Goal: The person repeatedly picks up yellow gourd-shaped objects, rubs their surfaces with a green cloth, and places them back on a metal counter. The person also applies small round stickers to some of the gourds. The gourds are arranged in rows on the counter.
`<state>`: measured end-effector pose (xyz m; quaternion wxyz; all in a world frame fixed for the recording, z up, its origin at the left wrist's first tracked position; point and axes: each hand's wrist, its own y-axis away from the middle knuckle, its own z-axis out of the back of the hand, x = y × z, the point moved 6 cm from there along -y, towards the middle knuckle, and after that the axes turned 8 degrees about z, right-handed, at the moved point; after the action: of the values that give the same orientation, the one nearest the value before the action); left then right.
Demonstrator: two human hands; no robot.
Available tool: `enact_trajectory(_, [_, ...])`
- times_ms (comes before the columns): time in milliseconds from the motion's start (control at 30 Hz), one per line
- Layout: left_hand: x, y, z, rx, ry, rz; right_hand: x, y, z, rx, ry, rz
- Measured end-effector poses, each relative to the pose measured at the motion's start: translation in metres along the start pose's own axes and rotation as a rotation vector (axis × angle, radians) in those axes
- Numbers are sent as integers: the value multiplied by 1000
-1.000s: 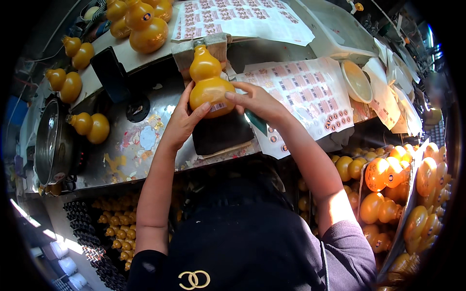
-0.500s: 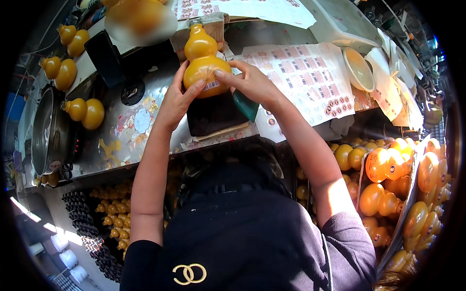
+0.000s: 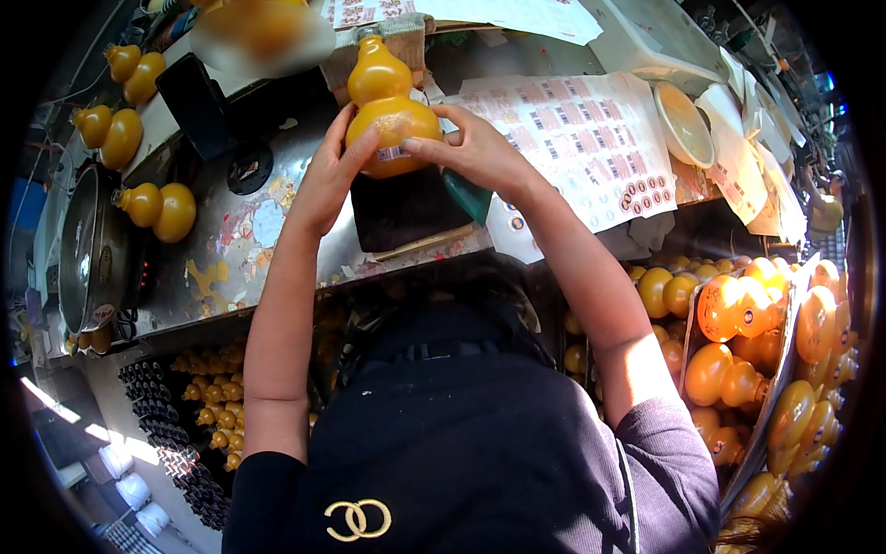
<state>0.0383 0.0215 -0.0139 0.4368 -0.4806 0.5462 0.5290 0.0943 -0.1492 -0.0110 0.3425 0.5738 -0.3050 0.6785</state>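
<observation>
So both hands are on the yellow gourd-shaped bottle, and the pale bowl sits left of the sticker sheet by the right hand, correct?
Almost: the head view shows the pale bowl right of the sticker sheet, not left. The left hand and right hand are indeed on the yellow gourd-shaped bottle.

1. Head cam: L one of a side-by-side pair on the person's head; wide fisheye, pic upright, unmirrored.
2. Faces steeply down & fwd, w/ the wearer's dark shirt [image 3: 461, 434] v. close at btm ctr.
3. Hands [image 3: 475, 159] a bit farther off, abv ctr; forearms [image 3: 277, 323] run up to them from below.
4. Tabletop [image 3: 293, 159] fills much of upper half, seen from abv, edges bent; floor [image 3: 137, 450] farther down, lower L.
5. Black rounded border cuts pic corners.
</observation>
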Motion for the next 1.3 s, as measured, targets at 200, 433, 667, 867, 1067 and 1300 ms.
enact_trajectory(200, [2,6,2,51,30,10,-4,0,0,23,-47,3])
enact_trajectory(433, [1,8,0,70,40,-10,-5,3,0,41,-35,-17])
enact_trajectory(667, [1,8,-1,102,59,-33,-3,4,-1,65,-57,-13])
enact_trajectory(867, [0,7,0,92,46,-27,-5,16,6,-98,-555,-56])
enact_trajectory(1067, [6,5,-2,36,-75,-79,29,51,-14,-338,-71,319])
enact_trajectory(1300, [11,4,2,-6,-211,-101,20,57,-14,-477,187,320])
